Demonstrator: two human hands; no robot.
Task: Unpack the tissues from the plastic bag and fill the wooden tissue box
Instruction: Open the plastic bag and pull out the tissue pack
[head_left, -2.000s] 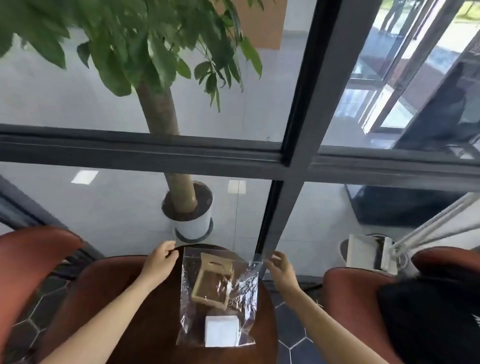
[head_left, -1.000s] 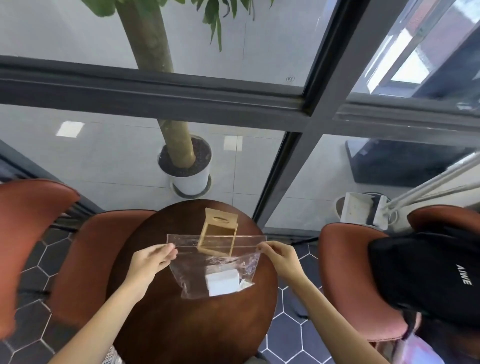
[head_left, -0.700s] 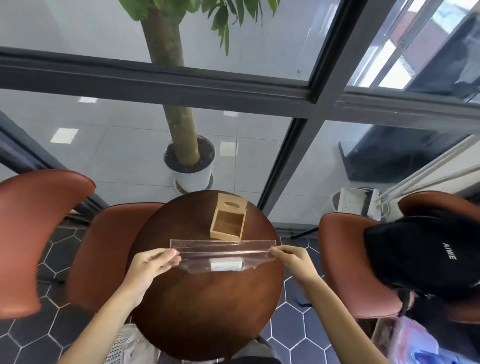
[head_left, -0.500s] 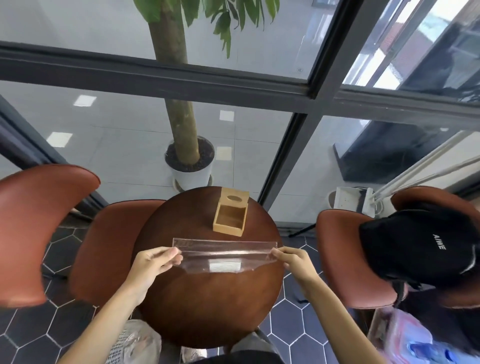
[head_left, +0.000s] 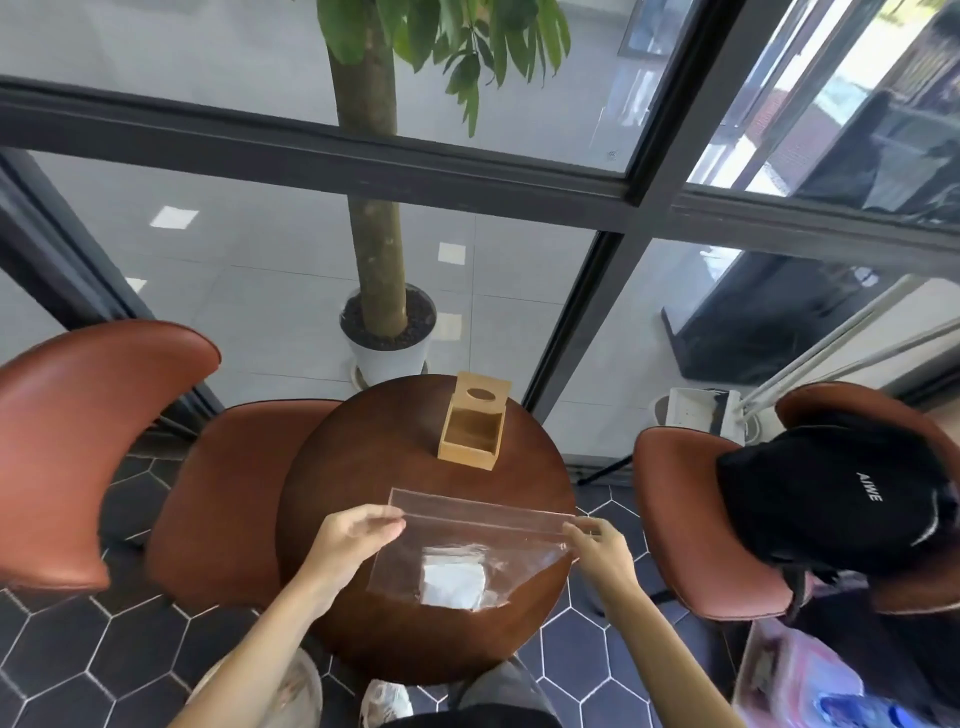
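Observation:
A clear plastic zip bag (head_left: 498, 540) is stretched over the near half of the round dark wooden table (head_left: 363, 467). My left hand (head_left: 353, 535) pinches its top left corner and my right hand (head_left: 597, 540) pinches its top right corner. A white stack of tissues (head_left: 453, 583) lies inside, near the bag's bottom. The light wooden tissue box (head_left: 471, 428) stands at the table's far side with its inside showing and its lid, with an oval hole, tilted up behind it.
Brown leather chairs stand at the left (head_left: 78, 441) and right (head_left: 691, 519); a black backpack (head_left: 831, 488) sits on the right one. A potted tree (head_left: 387, 332) stands behind a glass wall with dark frames. The floor has dark hexagonal tiles.
The bag first hung in front of the wooden box, then came down towards me. It now lies flatter over the near table, tissues visible, and the box stands uncovered.

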